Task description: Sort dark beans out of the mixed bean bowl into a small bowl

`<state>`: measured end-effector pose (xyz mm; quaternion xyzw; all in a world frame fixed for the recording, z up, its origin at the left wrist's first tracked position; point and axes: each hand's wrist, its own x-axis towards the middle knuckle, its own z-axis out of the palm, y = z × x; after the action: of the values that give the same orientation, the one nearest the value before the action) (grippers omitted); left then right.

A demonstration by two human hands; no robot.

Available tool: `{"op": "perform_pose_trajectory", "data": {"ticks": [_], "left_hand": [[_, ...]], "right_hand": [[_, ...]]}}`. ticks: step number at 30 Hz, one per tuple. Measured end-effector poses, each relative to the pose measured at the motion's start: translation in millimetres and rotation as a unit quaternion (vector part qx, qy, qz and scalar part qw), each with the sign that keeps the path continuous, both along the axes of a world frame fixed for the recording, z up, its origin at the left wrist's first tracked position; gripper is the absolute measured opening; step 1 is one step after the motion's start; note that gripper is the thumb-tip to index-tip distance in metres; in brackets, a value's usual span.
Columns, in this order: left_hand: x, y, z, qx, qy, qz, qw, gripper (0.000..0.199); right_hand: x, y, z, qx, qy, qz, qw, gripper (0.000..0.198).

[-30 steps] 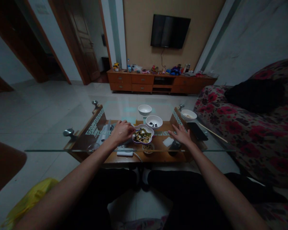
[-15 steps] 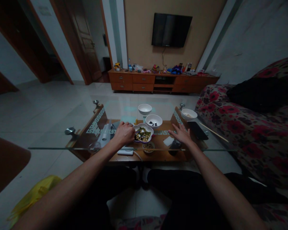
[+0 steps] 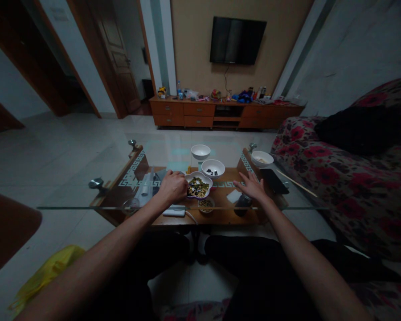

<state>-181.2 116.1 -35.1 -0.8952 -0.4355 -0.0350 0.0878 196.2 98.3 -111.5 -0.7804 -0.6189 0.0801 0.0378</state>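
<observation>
On the glass tabletop stands a white scalloped dish (image 3: 208,182) filled with mixed green, pale and dark beans. My left hand (image 3: 172,185) is closed at its left rim, fingers curled over the edge; the fingertips are hidden. Flat and spread, my right hand (image 3: 251,185) rests on the glass to the right, with nothing in it. Just behind the dish is a white bowl (image 3: 217,163) with a few dark beans. Farther back sits another white bowl (image 3: 200,152), and at the right a third bowl (image 3: 262,159) holds some pale pieces.
A black phone-like slab (image 3: 274,181) and a pair of chopsticks (image 3: 297,183) lie at the right of the table. Under the glass, a shelf holds a bowl of beans (image 3: 206,205), a dark jar (image 3: 242,205) and a white power strip (image 3: 174,213). A flowered sofa (image 3: 334,178) borders the right.
Both hands and the bowls keep their places on the table. Only the camera view has shifted very slightly.
</observation>
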Motion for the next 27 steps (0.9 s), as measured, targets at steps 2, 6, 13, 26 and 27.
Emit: {"op": "perform_pose_trajectory", "data": {"ticks": [2,6,13,26,27], "left_hand": [[-0.6,-0.4,1.9,-0.002,0.0,0.003,1.0,0.027],[-2.0,-2.3,7.2,-0.001,-0.002,0.011,1.0,0.028],[0.0,-5.7,5.3,-0.003,0.002,0.005,1.0,0.028],[2.7,-1.2,1.0,-0.013,-0.007,0.009,1.0,0.03],[3.5,-0.8,1.3,-0.015,-0.009,0.008,1.0,0.03]], "right_hand": [[0.6,0.4,-0.8,0.0,-0.002,0.0,1.0,0.084],[1.2,0.6,-2.0,0.008,0.006,0.002,1.0,0.085],[-0.1,0.0,2.0,0.002,0.006,0.001,1.0,0.085],[-34.4,-16.8,57.9,0.262,0.168,-0.036,0.95,0.064],[-52.5,-22.9,74.7,0.311,0.213,-0.032,0.926,0.061]]}}
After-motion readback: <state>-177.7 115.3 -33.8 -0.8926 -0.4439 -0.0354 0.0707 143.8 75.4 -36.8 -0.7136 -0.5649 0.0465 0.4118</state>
